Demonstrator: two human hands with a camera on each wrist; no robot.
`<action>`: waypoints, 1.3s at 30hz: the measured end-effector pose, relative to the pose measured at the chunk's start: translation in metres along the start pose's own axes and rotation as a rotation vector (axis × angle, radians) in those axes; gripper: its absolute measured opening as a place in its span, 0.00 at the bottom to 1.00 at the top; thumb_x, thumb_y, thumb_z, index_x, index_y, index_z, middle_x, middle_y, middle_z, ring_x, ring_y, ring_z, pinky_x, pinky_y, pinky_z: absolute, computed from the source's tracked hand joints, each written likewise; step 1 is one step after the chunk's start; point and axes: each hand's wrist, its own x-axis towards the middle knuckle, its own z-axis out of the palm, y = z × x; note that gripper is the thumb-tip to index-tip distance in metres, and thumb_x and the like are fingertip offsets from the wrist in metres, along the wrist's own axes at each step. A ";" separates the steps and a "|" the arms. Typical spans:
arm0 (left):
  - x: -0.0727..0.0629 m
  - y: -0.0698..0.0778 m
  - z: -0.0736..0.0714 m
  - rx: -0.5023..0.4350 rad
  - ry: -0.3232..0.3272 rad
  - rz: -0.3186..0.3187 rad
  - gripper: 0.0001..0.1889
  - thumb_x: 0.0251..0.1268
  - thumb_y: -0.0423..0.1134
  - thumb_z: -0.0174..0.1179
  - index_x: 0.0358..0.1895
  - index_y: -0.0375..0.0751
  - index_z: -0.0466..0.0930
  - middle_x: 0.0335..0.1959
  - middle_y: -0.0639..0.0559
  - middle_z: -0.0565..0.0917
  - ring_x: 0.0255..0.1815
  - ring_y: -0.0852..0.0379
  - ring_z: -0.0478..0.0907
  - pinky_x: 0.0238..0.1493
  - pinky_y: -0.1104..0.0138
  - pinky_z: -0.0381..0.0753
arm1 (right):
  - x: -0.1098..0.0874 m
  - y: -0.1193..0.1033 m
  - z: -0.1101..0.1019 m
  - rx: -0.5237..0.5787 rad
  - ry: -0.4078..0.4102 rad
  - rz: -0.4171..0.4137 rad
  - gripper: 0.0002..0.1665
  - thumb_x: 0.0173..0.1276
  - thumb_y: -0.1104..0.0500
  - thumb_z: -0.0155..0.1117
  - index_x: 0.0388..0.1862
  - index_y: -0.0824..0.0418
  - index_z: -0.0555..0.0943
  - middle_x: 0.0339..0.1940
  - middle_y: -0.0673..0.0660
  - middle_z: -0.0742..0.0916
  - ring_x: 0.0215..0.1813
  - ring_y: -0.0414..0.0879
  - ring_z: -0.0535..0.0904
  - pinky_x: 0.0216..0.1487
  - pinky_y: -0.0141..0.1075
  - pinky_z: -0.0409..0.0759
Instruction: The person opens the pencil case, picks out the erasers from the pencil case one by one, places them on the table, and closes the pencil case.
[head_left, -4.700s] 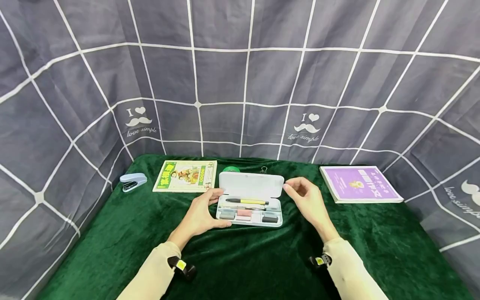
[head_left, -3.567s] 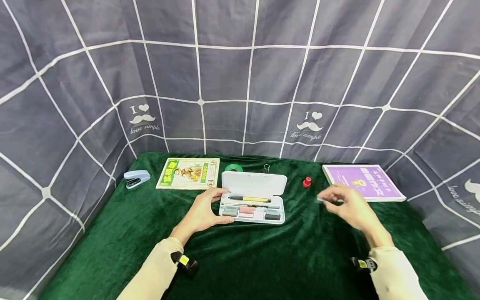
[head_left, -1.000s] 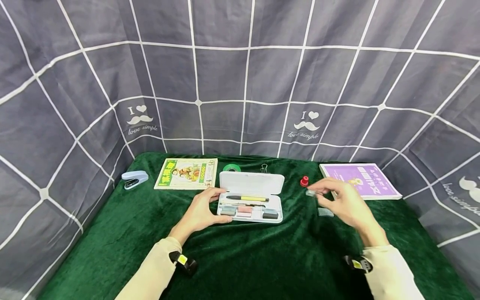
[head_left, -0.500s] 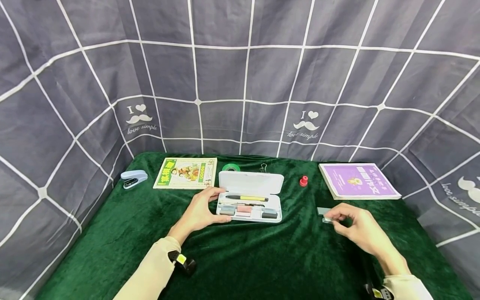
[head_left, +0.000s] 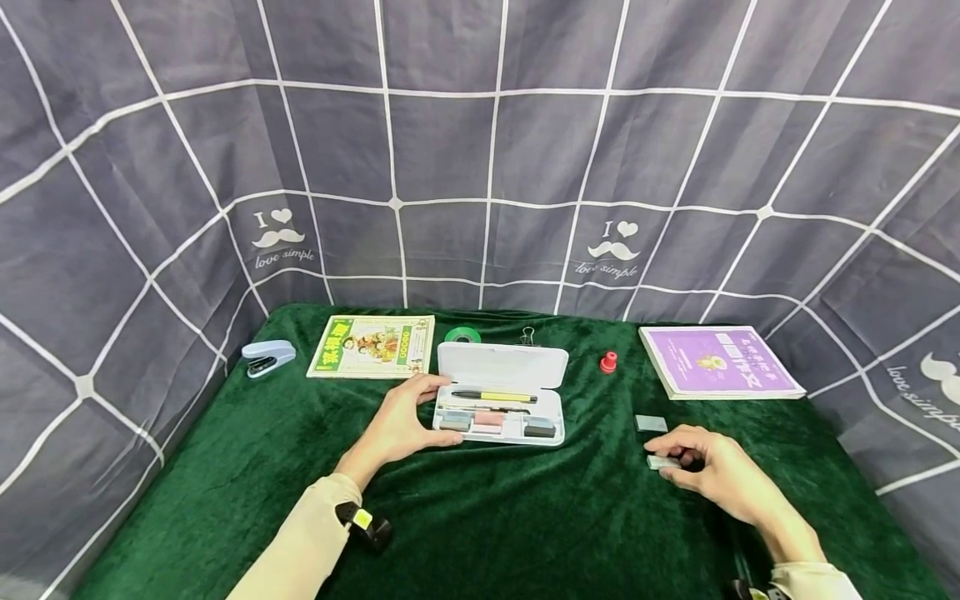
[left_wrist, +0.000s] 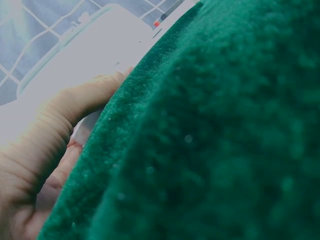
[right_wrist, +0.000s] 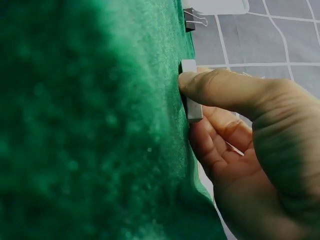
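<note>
My left hand [head_left: 401, 425] grips the left end of an open white pencil case [head_left: 551, 408], thumb along its front edge and fingers at the back. Inside lie a yellow-and-black pen [head_left: 495, 397], a thinner pen, a pink block [head_left: 488, 422] and small grey and black blocks. At the right, my right hand [head_left: 716, 467] pinches a small pale grey block [right_wrist: 192, 107] between thumb and fingers, low against the green cloth. A similar grey block [head_left: 650, 423] lies flat just behind it. In the left wrist view, my thumb [left_wrist: 90, 97] overlaps the overexposed case.
A stapler [head_left: 268, 357] and an illustrated booklet [head_left: 372, 346] lie at the back left. Green tape [head_left: 462, 335] and a binder clip [head_left: 528, 337] are behind the case. A red cap-like piece [head_left: 608, 362] stands left of a purple book [head_left: 720, 362]. A grey curtain surrounds the table.
My right hand has left the case's lid; one grey block now lies on the cloth, and the hand has brought another down in front of it. My left hand stays on the case.
</note>
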 end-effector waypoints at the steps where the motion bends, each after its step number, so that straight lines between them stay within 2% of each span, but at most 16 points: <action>1: 0.000 0.000 0.000 0.002 0.000 0.000 0.48 0.50 0.50 0.92 0.76 0.45 0.80 0.73 0.47 0.82 0.72 0.45 0.84 0.74 0.55 0.85 | 0.000 0.001 0.000 -0.001 0.001 -0.006 0.21 0.65 0.68 0.85 0.54 0.51 0.93 0.42 0.43 0.90 0.39 0.35 0.82 0.37 0.28 0.84; 7: 0.000 0.000 0.000 -0.002 0.005 0.010 0.47 0.50 0.49 0.92 0.75 0.44 0.80 0.72 0.46 0.82 0.71 0.44 0.84 0.74 0.55 0.85 | 0.000 0.003 0.001 0.047 -0.021 -0.016 0.20 0.66 0.68 0.83 0.55 0.54 0.94 0.43 0.45 0.90 0.40 0.36 0.83 0.38 0.28 0.85; 13: 0.001 0.000 0.000 -0.001 0.003 0.011 0.47 0.50 0.49 0.92 0.75 0.44 0.80 0.72 0.47 0.82 0.72 0.45 0.84 0.74 0.56 0.85 | 0.008 -0.009 -0.005 0.001 -0.018 0.029 0.20 0.67 0.62 0.86 0.56 0.52 0.93 0.46 0.45 0.93 0.45 0.39 0.86 0.46 0.27 0.86; 17: 0.001 0.000 0.000 0.000 0.008 0.011 0.47 0.50 0.48 0.92 0.75 0.44 0.80 0.72 0.46 0.82 0.72 0.44 0.84 0.74 0.56 0.85 | 0.028 -0.024 -0.005 -0.003 0.031 0.008 0.22 0.67 0.61 0.87 0.58 0.51 0.92 0.52 0.49 0.94 0.49 0.42 0.89 0.51 0.28 0.88; 20: 0.001 0.001 0.000 0.000 0.004 0.015 0.47 0.50 0.49 0.92 0.75 0.44 0.80 0.72 0.46 0.82 0.71 0.44 0.84 0.74 0.56 0.86 | 0.049 -0.037 -0.001 0.071 0.066 -0.034 0.22 0.68 0.66 0.85 0.59 0.54 0.92 0.55 0.55 0.94 0.51 0.42 0.90 0.54 0.28 0.90; 24: 0.000 0.002 0.000 -0.006 0.002 0.011 0.47 0.50 0.48 0.92 0.75 0.44 0.80 0.71 0.47 0.82 0.72 0.45 0.84 0.74 0.56 0.85 | 0.077 -0.053 0.009 0.186 0.071 -0.080 0.22 0.69 0.70 0.81 0.60 0.57 0.91 0.56 0.59 0.93 0.51 0.42 0.90 0.56 0.32 0.91; 28: 0.000 0.002 0.000 -0.008 0.007 0.007 0.47 0.50 0.48 0.92 0.75 0.43 0.80 0.72 0.46 0.82 0.72 0.44 0.84 0.74 0.56 0.85 | 0.101 -0.067 0.024 0.213 0.035 -0.094 0.21 0.70 0.68 0.82 0.60 0.57 0.91 0.53 0.56 0.93 0.50 0.49 0.91 0.56 0.36 0.92; 30: 0.000 0.003 -0.001 -0.008 0.007 0.001 0.47 0.50 0.47 0.92 0.75 0.43 0.80 0.72 0.47 0.82 0.72 0.45 0.83 0.75 0.56 0.85 | 0.111 -0.072 0.033 0.227 0.004 -0.098 0.19 0.71 0.67 0.82 0.59 0.59 0.91 0.52 0.57 0.94 0.50 0.54 0.92 0.57 0.38 0.93; 33: 0.000 0.003 -0.001 -0.012 0.007 0.001 0.47 0.50 0.47 0.92 0.75 0.44 0.80 0.72 0.47 0.82 0.72 0.45 0.83 0.75 0.56 0.85 | 0.123 -0.078 0.045 0.244 -0.049 -0.104 0.18 0.72 0.68 0.80 0.59 0.63 0.91 0.53 0.59 0.94 0.51 0.55 0.92 0.60 0.41 0.93; 39: -0.001 0.002 0.001 -0.006 0.008 0.005 0.47 0.50 0.48 0.92 0.75 0.43 0.80 0.72 0.47 0.82 0.72 0.45 0.84 0.74 0.56 0.85 | 0.128 -0.079 0.067 0.203 -0.166 -0.159 0.15 0.73 0.69 0.77 0.58 0.66 0.91 0.53 0.60 0.93 0.51 0.54 0.91 0.58 0.47 0.93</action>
